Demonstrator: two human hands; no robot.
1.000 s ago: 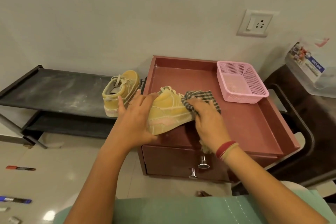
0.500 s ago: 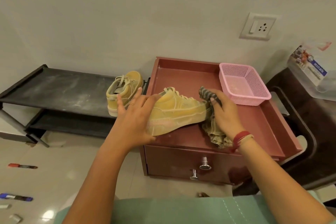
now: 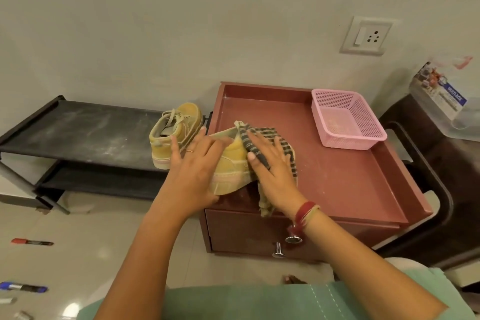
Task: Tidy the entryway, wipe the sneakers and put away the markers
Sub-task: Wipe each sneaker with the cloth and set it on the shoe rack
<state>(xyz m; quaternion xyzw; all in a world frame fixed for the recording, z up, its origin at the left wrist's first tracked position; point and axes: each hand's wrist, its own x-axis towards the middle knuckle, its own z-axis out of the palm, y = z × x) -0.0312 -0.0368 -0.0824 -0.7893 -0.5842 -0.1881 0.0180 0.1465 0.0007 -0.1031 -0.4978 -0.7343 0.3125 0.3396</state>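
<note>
A yellow sneaker (image 3: 231, 163) lies tilted at the front left corner of the maroon cabinet top (image 3: 337, 176), its sole towards me. My left hand (image 3: 194, 171) holds its heel end, fingers spread over the upper. A checked cloth (image 3: 267, 135) is draped over the sneaker, and my right hand (image 3: 272, 171) presses it down with flat fingers; a tail of cloth hangs below my wrist. The second yellow sneaker (image 3: 176, 132) stands on the black shoe rack (image 3: 78, 132). A red marker (image 3: 31, 242) and a blue marker (image 3: 23, 287) lie on the floor at the left.
A pink mesh basket (image 3: 348, 122) sits at the cabinet's back right corner. Two metal drawer knobs (image 3: 293, 239) stick out of the cabinet front. A dark chair (image 3: 428, 163) stands close on the right, with a plastic box (image 3: 446, 101) behind it. Small grey items (image 3: 23, 315) lie near the markers.
My right hand slid the cloth from the sneaker's toe end back left over its upper and now lies flat on it. My left hand stayed at the heel.
</note>
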